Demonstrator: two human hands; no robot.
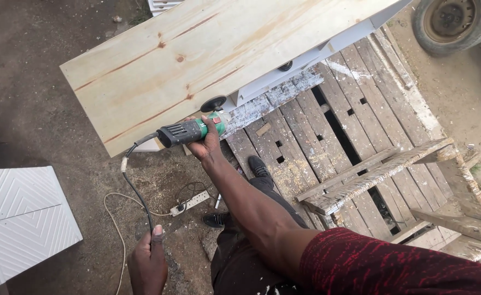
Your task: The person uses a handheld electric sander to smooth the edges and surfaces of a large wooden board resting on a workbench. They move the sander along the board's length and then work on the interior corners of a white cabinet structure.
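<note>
My right hand (208, 143) grips a green and black angle grinder (188, 131) by its body, with the head up against the lower edge of a pale pine-topped cabinet (197, 54). The grinder's black side knob (213, 102) shows just under that edge. My left hand (149, 262), low in the view, pinches the grinder's black power cord (137, 191) with the thumb up. The cabinet lies tilted across a paint-spattered wooden pallet (328, 136). My black shoes (258, 165) stand by the pallet's corner.
A white extension strip (190, 202) with a light cable lies on the sawdusty ground. White grooved panels (19, 218) sit at the left. A rough wooden trestle (404, 180) stands on the right, and a vehicle wheel (453, 22) shows at the top right.
</note>
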